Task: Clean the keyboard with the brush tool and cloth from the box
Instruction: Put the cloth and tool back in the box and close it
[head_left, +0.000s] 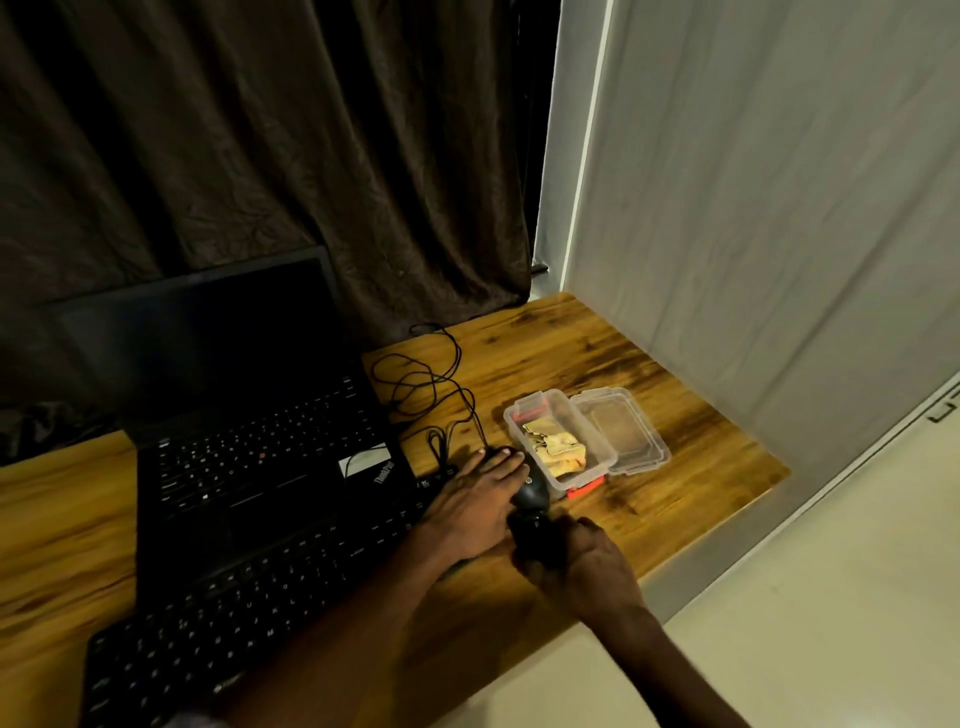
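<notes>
Head view, dim light. Wooden table (649, 364) with an open laptop (234, 415), screen dark. The task's keyboard (234, 613) lies in front of the laptop along the near edge of the table.

The clear box (524, 410) sits to the right of the laptop and is open. Its lid (628, 431) lies touching its right side. The cloth (558, 449) is crumpled inside the box, not yet taken out.

Left hand (475, 501): flat over the keyboard's right end, fingers straight and close together, gripping nothing.

Right hand (592, 564): fingers curled round a dark object (537, 540). Cannot tell whether this is the brush tool.

A black mouse (530, 491) sits between the two hands and the box, touching or nearly touching the box's front. Its cable (421, 384) loops loosely behind. A red piece (584, 488) shows at the box's near corner; identity unclear.

Risks, judged:
- The space is crowded, so a sweep of the held object may knock the mouse into the box and push the box and lid toward the table's right edge.
- The slack cable may snag on a wrist or the tool.
- The weight of the left palm may press keys.
- Low light may hide debris that is missed.
</notes>
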